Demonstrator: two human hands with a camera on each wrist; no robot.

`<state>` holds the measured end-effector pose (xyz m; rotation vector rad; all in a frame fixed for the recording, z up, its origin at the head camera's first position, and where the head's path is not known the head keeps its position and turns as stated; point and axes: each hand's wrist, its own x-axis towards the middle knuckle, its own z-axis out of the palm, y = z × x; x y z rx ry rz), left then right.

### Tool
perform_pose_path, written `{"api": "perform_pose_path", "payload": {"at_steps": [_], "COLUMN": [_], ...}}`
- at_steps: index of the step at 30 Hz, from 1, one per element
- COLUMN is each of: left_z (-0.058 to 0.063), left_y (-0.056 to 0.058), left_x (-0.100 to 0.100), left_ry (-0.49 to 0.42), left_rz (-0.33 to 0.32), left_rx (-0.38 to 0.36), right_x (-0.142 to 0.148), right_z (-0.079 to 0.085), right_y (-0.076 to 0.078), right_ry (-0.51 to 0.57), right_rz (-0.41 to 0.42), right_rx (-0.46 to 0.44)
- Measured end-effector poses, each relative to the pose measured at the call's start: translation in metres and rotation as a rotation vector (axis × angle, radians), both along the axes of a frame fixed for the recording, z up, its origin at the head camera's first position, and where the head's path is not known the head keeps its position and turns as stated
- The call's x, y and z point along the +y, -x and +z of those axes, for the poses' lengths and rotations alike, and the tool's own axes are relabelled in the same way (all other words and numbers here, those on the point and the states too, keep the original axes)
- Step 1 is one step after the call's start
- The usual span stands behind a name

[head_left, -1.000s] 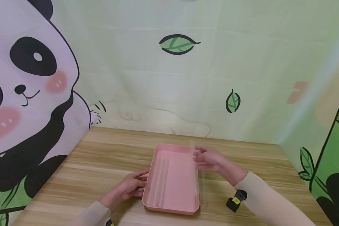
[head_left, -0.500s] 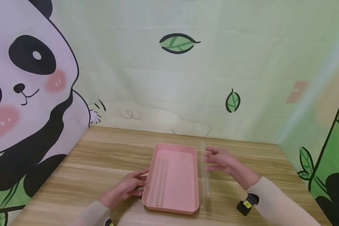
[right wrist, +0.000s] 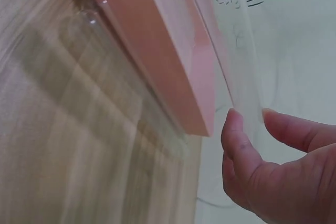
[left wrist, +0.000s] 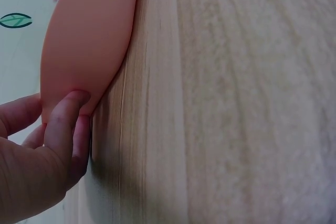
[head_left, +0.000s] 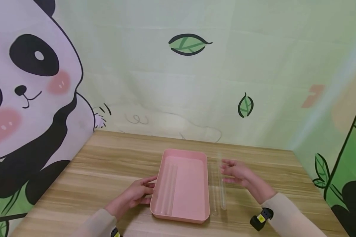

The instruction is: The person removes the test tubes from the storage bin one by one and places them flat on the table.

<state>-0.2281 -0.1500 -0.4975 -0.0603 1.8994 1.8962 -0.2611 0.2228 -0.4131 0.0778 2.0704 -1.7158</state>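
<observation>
A shallow pink tray (head_left: 191,187) lies on the wooden table, with several clear tubes (head_left: 167,191) side by side along its left half. My left hand (head_left: 137,193) touches the tray's outer left wall; in the left wrist view its fingertips press against the pink side (left wrist: 89,40). Right of the tray, my right hand (head_left: 238,173) pinches a clear round-ended tube (head_left: 222,194) between thumb and fingers. That tube (right wrist: 244,51) runs upward from the fingertips in the right wrist view. Another clear tube (head_left: 215,197) lies between the held one and the tray.
The table (head_left: 112,161) reaches back to a cloth backdrop (head_left: 136,75) printed with a panda and leaves. A small black device (head_left: 261,219) is strapped to the right wrist. Bare wood shows on both sides of the tray.
My right hand has carried the pinched tube rightward from over the tray's right edge, past the tube lying beside it. The left hand and the tray have stayed in place.
</observation>
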Motion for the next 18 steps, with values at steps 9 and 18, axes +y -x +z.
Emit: {"api": "perform_pose_path", "payload": {"at_steps": [9, 18], "left_z": [0.003, 0.003], "left_y": [0.0, -0.001], "left_x": [0.002, 0.002], "left_ry": [0.013, 0.008], "left_rz": [0.01, 0.01], "left_rx": [-0.011, -0.016], "right_x": [0.004, 0.006], "right_z": [-0.021, -0.036], "right_y": [0.003, 0.006], "right_ry": [0.01, -0.036], "right_rz": [0.011, -0.018], "right_rx": [0.013, 0.024]}}
